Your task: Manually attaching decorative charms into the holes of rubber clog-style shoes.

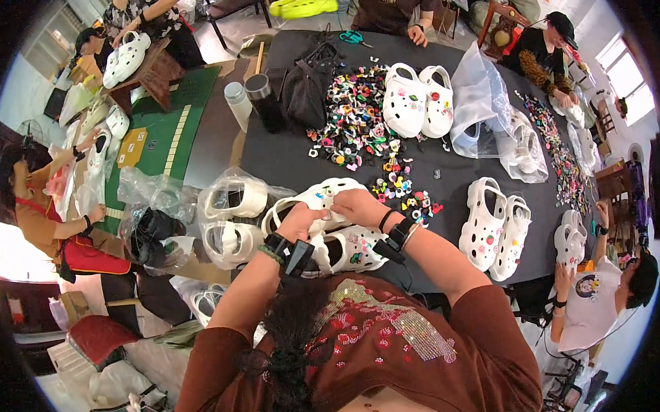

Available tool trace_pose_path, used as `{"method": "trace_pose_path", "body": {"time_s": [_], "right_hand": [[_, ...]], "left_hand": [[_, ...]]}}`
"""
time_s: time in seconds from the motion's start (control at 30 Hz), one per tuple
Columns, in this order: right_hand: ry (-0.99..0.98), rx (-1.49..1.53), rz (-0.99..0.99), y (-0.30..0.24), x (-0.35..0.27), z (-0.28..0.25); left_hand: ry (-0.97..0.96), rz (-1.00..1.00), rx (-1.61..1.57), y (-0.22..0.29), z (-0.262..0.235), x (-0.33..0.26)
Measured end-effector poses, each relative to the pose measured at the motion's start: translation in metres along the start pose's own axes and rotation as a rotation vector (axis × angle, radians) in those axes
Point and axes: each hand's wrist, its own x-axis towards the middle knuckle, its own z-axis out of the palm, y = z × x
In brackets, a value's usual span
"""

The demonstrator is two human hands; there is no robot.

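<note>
In front of me a white clog point(334, 185) with holes in its upper is held between both hands. My left hand point(301, 223) is closed on its near side by the heel opening. My right hand point(360, 206) is closed at the upper, its fingertips pressed to the surface; any small charm under them is hidden. Just nearer to me lies a second white clog point(362, 246) with colourful charms on it. Beyond my right hand, a heap of small colourful shoe charms point(363, 107) spreads over the black table point(445, 174).
Finished-looking white clog pairs stand at the back point(405, 105) and right point(483, 226). Bagged clogs point(237, 198) lie left of my hands. A dark tumbler point(263, 103), white bottle point(237, 100) and black bag point(308, 90) stand far left. Several people work around the tables.
</note>
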Motion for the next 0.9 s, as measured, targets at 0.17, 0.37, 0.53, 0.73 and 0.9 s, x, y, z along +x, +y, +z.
{"method": "trace_pose_path", "body": {"time_s": [0.17,0.37,0.53,0.73,0.9], "right_hand": [[-0.148,-0.011,0.06,0.011,0.012,-0.006],[-0.501,-0.158,0.117,0.019,0.034,-0.014],[-0.397,-0.228,-0.055,-0.005,0.043,-0.008],[-0.085,-0.382,-0.295,-0.017,-0.009,-0.01],[-0.128,-0.392,-0.12,-0.016,-0.006,-0.009]], "left_hand": [[-0.09,0.076,-0.019,0.005,0.003,-0.004],[-0.098,-0.038,0.082,0.014,0.009,-0.005],[-0.014,-0.08,0.06,-0.033,-0.06,0.041],[0.02,0.01,-0.011,0.006,0.003,0.012],[-0.062,0.018,-0.179,0.007,0.005,0.009]]}}
